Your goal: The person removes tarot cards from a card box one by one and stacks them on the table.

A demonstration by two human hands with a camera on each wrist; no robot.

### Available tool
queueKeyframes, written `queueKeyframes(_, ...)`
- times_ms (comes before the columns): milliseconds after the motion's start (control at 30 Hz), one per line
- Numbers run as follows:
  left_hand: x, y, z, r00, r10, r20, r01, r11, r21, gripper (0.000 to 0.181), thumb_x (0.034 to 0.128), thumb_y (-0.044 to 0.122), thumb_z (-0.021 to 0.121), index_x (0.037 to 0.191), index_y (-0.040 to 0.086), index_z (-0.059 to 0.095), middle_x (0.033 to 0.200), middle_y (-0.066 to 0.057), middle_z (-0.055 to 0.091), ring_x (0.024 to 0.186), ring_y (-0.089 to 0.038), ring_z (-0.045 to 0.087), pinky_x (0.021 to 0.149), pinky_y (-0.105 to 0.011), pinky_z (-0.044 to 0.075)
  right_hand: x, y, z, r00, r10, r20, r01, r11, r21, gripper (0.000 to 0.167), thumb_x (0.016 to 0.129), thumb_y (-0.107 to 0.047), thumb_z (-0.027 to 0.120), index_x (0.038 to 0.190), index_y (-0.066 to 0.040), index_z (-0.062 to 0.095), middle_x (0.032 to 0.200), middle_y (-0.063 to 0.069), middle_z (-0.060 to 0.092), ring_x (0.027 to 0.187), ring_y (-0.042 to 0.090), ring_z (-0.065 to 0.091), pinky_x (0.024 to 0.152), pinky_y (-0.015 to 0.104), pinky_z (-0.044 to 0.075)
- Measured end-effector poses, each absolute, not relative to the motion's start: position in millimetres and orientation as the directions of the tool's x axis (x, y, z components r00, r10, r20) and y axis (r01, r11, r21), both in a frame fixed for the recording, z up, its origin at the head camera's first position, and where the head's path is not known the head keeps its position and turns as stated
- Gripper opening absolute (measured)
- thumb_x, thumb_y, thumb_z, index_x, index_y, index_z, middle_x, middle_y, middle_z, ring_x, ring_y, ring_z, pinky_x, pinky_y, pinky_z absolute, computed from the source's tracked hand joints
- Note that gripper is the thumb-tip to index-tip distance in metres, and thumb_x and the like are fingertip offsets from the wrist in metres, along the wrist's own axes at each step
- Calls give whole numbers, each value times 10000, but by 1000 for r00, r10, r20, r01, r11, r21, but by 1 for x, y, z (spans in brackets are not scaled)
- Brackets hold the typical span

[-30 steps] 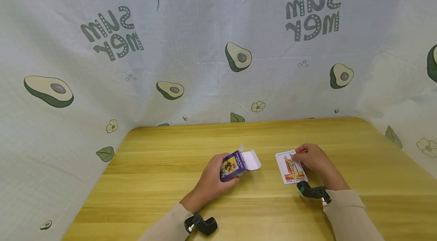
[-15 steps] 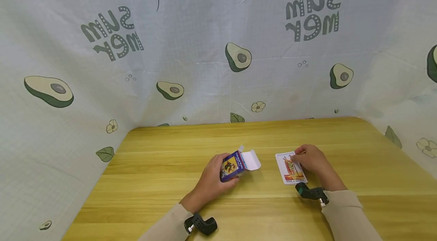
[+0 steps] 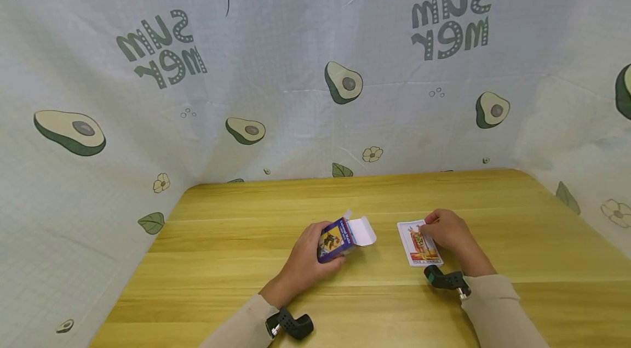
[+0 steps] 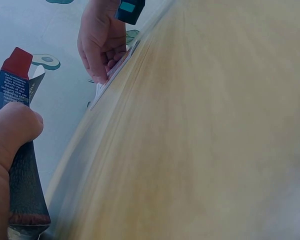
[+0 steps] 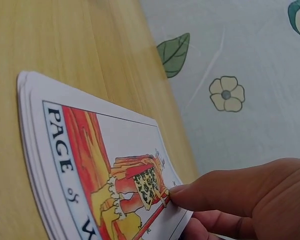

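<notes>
My left hand (image 3: 309,255) grips a small blue tarot card box (image 3: 334,239) by its sides, and the box's white end flap (image 3: 363,231) hangs out toward the right. In the left wrist view the thumb (image 4: 21,125) lies across the box's printed side. To the right, a short stack of tarot cards (image 3: 416,244) rests face up on the table, with the Page of Wands on top. My right hand (image 3: 451,233) pinches the stack at its right edge: the thumb (image 5: 190,195) presses on the top card while curled fingers sit at the edge.
The wooden table (image 3: 236,238) runs back to a pale cloth (image 3: 296,134) printed with avocados, which hangs behind it and at both sides. A black camera mount (image 3: 291,324) sits on the left wrist, another mount (image 3: 446,279) on the right.
My right wrist and forearm have shifted slightly to the left, and the hand a little toward me. The card stack and the left hand with the box stay almost in place.
</notes>
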State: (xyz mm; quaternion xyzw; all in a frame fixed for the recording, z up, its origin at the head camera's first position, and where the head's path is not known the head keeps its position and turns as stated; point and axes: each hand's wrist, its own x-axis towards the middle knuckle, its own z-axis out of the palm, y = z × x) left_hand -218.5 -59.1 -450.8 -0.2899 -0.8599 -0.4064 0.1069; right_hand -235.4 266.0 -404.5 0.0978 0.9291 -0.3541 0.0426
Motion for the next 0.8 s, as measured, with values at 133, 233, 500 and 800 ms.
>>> queueKeyframes(133, -218, -59, -451, -806, 411, 425, 589, 502, 633, 731, 802, 357, 770, 1384, 82, 424, 1218, -72, 552, 998, -122, 507, 842, -296, 467, -235, 265, -405, -978, 155, -140, 209, 736, -644, 316, 867, -158, 650, 1040, 85, 545, 943, 229, 558, 833, 323, 506, 655, 337, 425)
queueKeyframes(233, -218, -60, -450, -806, 410, 426, 590, 504, 631, 729, 800, 351, 772, 1382, 82, 425, 1219, -76, 552, 999, -122, 507, 844, -295, 467, -235, 264, -405, -979, 156, -133, 205, 737, -644, 316, 866, -160, 648, 1040, 85, 546, 944, 229, 561, 832, 323, 509, 655, 339, 428)
queueKeyframes(500, -218, -59, -449, -809, 408, 422, 586, 512, 628, 735, 804, 358, 769, 1387, 79, 420, 1224, -74, 550, 1007, -123, 507, 850, -295, 468, -233, 263, -405, -979, 160, -129, 205, 736, -645, 315, 862, -159, 641, 1044, 83, 553, 958, 239, 563, 843, 333, 506, 664, 349, 437)
queueKeyframes(800, -218, -59, -450, -807, 410, 424, 589, 510, 627, 731, 805, 367, 766, 1383, 83, 421, 1221, -66, 548, 1007, -121, 509, 850, -294, 470, -233, 263, -406, -979, 160, -123, 202, 737, -645, 323, 860, -158, 642, 1052, 86, 552, 965, 243, 564, 845, 334, 506, 668, 351, 438)
